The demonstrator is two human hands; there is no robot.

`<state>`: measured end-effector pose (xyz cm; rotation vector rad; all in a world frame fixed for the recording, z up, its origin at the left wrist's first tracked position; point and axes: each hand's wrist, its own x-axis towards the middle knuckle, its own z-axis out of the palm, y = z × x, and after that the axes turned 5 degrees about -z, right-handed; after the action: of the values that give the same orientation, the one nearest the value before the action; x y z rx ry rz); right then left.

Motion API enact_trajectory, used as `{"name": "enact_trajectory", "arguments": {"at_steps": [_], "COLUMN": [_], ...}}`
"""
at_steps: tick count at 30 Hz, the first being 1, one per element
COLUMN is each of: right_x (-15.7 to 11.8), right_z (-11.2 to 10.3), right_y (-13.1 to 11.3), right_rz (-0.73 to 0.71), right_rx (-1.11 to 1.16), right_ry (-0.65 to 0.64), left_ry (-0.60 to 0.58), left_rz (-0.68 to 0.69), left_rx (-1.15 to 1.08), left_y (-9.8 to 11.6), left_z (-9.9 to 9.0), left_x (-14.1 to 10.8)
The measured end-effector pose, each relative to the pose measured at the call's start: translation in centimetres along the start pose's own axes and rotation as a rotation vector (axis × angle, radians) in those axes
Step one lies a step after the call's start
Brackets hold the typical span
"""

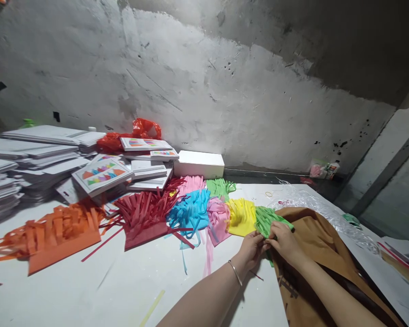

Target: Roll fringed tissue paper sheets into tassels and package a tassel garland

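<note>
My left hand (pixel 252 249), a bangle at its wrist, is closed in a pinch at the lower edge of a green fringed tissue-paper piece (pixel 266 218). Close beside it, my right hand (pixel 283 240) pinches the same green paper from the right. The fingertips nearly meet and partly hide that edge. Fringed paper in yellow (pixel 241 217), pink (pixel 218 220) and blue (pixel 192 211) lies just left of my hands. Farther left are a dark red fringed bundle (pixel 143 218) and an orange one (pixel 63 231).
Printed white boxes (pixel 104 176) and stacks of flat card (pixel 44 147) stand at the back left, near a red plastic bag (pixel 146 128) and a long white box (pixel 199 164). Brown cloth (pixel 313 236) drapes over the table's right side, with clear string (pixel 306 200) behind it.
</note>
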<state>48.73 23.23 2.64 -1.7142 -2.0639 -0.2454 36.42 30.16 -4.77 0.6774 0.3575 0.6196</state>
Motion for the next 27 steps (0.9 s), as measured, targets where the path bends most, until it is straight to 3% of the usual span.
{"name": "enact_trajectory", "arguments": {"at_steps": [7,12,18,27], "right_x": [-0.6,-0.4,-0.1,0.0], "right_z": [-0.2,-1.2,-2.1,-1.7], "right_y": [0.8,1.9,1.8,1.2], "right_rz": [0.050,0.067,0.062,-0.006], "right_rx": [0.293,0.431,0.493,0.352], "right_ry": [0.073,0.055,0.006,0.052], "left_ry": [0.092,0.208,0.051,0.018], "left_rz": [0.075,0.306,0.493,0.441], "left_rx": [0.264,0.594,0.972,1.107], "left_y": [-0.1,0.8,2.2,2.0], "left_z": [-0.1,0.1,0.7,-0.5], "left_x": [0.3,-0.3,-1.3,0.4]}}
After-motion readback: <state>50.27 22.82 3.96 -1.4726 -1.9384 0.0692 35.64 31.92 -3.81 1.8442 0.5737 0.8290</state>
